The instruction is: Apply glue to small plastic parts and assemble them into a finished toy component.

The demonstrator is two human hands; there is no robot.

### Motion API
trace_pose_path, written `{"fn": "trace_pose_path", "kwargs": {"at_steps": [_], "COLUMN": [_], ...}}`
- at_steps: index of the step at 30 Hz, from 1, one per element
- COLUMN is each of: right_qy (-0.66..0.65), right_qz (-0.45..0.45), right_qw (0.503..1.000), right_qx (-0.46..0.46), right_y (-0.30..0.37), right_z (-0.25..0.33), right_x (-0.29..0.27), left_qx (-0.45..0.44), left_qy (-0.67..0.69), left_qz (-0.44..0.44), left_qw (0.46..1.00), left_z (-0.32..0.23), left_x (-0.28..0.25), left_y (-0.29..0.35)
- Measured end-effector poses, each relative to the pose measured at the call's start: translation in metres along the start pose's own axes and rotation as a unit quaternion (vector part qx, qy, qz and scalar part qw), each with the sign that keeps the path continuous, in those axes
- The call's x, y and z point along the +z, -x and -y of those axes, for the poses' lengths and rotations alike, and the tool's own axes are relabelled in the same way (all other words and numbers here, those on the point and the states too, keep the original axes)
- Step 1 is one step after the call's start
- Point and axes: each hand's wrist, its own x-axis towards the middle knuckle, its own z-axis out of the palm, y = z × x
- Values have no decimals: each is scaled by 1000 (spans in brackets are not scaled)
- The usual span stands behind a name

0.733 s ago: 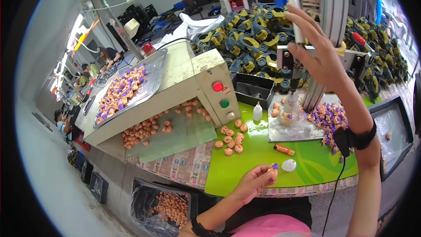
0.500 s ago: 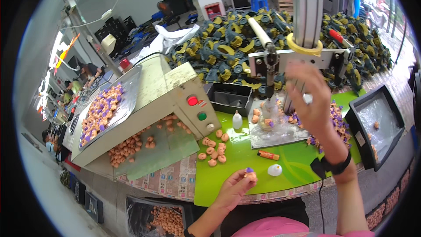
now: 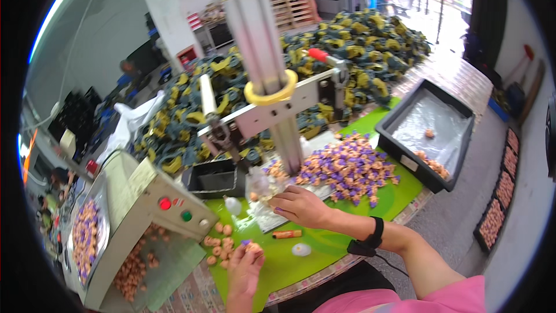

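Note:
My left hand [image 3: 244, 271] pinches a small peach figure piece with a purple top [image 3: 252, 247], above the front of the green mat [image 3: 263, 278]. My right hand [image 3: 302, 206] reaches over the pale metal plate [image 3: 267, 221], fingers bent and drawn together; a speck of purple shows under the fingertips, and what they grip is hidden. Just left of these fingers stands a clear fixture [image 3: 256, 182], below the toggle clamp [image 3: 218, 130] on a metal post [image 3: 284, 139]. Several round peach pieces [image 3: 219, 250] lie near my left hand.
Peach-and-purple pieces [image 3: 353, 168] are heaped behind my right hand. A black tray [image 3: 399, 165] stands right, a black bin [image 3: 217, 179] behind the plate. A machine with red and green buttons [image 3: 174, 206] stands left. An orange tube [image 3: 287, 234] and white bottles [image 3: 301, 250] lie nearby.
My right hand has come down from beside the post to the metal plate, its fingers closing. My left hand still holds its piece. The whole view has turned to the right.

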Motion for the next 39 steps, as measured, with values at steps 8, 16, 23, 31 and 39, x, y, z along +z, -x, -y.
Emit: {"fn": "trace_pose_path", "kwargs": {"at_steps": [8,16,23,31,39], "right_qy": [334,403,133,57,56], "right_qz": [-284,-47,17,53,3], "right_qw": [803,762,924,994,988], "right_qx": [404,505,358,72,144], "right_y": [160,201,58,-47,-205], "right_z": [-87,-61,22,71,66], "right_x": [-247,-301,-213,-152,-102], "left_qx": [45,34,246,389,466], "left_qy": [-43,-202,-356,-485,-534], "left_qz": [-6,-11,-41,-31,-58], "left_qw": [998,979,901,783,703], "left_z": [-19,-13,31,39,43], "left_x": [-14,42,34,35,36], "left_y": [-15,-94,-158,-166,-162]}}
